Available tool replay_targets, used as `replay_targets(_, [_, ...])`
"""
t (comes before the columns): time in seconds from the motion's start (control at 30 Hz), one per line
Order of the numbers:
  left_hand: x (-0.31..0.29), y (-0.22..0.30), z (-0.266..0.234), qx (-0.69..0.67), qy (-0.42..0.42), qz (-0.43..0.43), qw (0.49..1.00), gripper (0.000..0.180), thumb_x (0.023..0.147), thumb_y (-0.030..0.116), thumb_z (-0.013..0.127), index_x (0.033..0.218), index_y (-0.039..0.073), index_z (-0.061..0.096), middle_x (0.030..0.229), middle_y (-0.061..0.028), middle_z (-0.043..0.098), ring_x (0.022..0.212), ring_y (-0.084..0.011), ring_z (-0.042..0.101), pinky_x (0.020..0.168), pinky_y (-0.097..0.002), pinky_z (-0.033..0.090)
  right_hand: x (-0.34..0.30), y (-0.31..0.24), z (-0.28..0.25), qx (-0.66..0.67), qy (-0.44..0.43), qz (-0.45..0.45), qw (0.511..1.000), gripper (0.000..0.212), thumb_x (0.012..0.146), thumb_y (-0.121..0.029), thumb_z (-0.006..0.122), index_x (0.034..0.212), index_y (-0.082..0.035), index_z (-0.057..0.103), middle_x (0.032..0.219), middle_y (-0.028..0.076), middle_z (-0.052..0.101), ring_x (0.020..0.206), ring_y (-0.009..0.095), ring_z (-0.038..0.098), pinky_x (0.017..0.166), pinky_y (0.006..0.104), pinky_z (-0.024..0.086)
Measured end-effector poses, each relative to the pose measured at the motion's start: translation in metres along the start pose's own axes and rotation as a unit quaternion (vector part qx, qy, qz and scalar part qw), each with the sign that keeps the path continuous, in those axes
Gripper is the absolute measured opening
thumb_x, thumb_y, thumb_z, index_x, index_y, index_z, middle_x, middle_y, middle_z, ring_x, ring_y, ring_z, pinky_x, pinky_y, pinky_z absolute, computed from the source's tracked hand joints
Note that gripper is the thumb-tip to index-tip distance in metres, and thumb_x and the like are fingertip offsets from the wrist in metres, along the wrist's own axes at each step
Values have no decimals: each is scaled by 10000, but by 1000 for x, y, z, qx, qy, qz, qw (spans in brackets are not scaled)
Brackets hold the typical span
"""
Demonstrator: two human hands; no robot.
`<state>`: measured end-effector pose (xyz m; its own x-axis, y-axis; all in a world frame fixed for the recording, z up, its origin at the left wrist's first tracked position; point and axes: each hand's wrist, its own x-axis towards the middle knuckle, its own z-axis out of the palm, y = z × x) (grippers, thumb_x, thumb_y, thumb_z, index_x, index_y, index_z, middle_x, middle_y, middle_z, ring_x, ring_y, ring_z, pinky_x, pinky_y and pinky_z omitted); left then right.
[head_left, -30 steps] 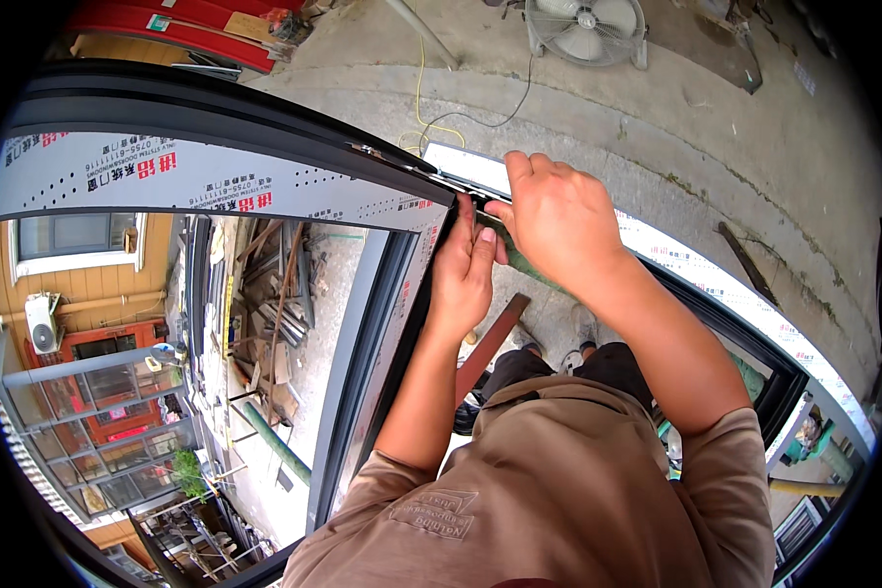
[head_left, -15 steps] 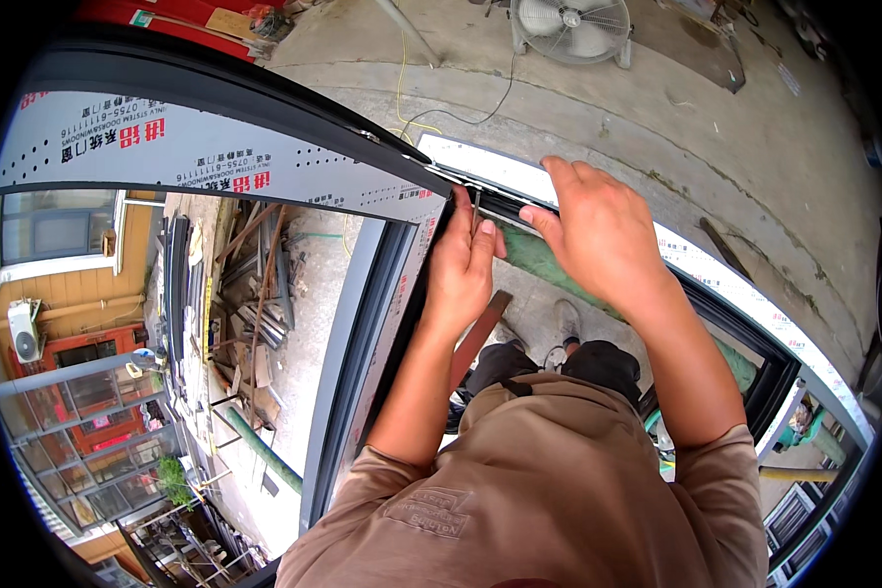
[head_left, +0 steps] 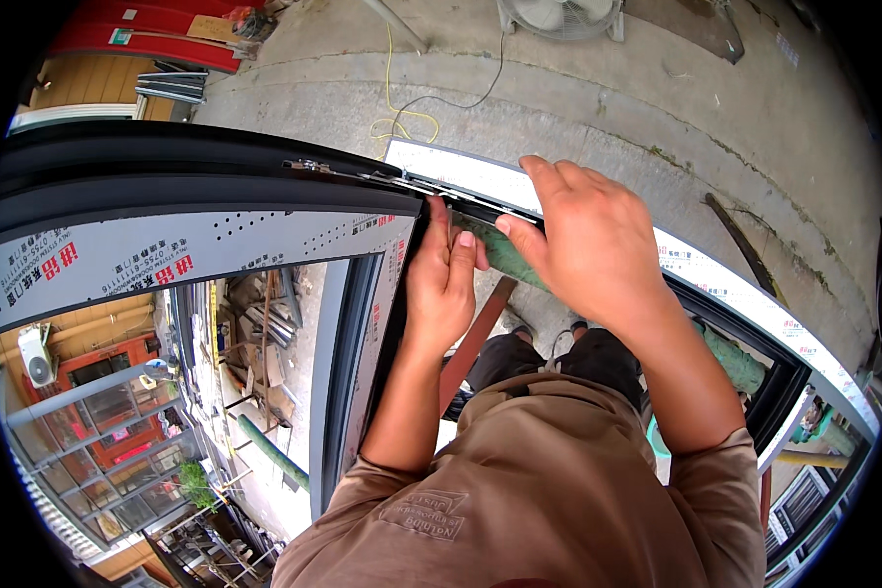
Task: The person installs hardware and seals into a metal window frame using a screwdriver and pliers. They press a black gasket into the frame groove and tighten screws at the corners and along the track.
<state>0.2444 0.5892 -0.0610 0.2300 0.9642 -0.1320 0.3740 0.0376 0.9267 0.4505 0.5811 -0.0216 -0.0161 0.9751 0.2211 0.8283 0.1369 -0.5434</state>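
A dark sash point(head_left: 196, 186) with printed white protective film is swung open on the left. It meets the dark outer window frame point(head_left: 745, 318), also edged in white film, at a corner in front of me. A metal hinge arm point(head_left: 363, 176) runs along the sash's top edge to that corner. My left hand point(head_left: 443, 284) is closed just under the corner, pinching a thin metal rod point(head_left: 452, 233) whose ends are hidden. My right hand point(head_left: 593, 235) grips over the outer frame, fingers on the white film and thumb on the inner dark edge.
Green-wrapped supports point(head_left: 730, 358) lie beneath the frame, and a reddish-brown bar point(head_left: 477, 343) slants by my left forearm. A floor fan point(head_left: 563, 15) and a yellow cable point(head_left: 390, 93) are at the far side. Scrap profiles point(head_left: 265, 333) lie on the left.
The sash has swung and shows more of its top edge and the metal hinge arm. Both hands keep about the same places at the corner. The view has shifted slightly.
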Motion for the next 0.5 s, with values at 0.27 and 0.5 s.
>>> replay_targets(0.27, [2,-2,1,-79,-9,4,997,594,1176,91,450,1678,-134,226,872,-32,557,816,-92,503,752,-244,441,6,0,-1,34,-34,45,998,352,906,-288,838,1080,-19,694,925,132,726,932,323,736,802,455,576])
replay_targets(0.5, [1,-11,-2,-58,-8,23,998,601,1181,115,459,1663,-160,228,864,-38,564,815,-99,522,767,-247,453,-2,4,12,-60,18,-28,998,562,832,-344,880,1250,-37,666,946,79,665,876,280,700,799,403,554])
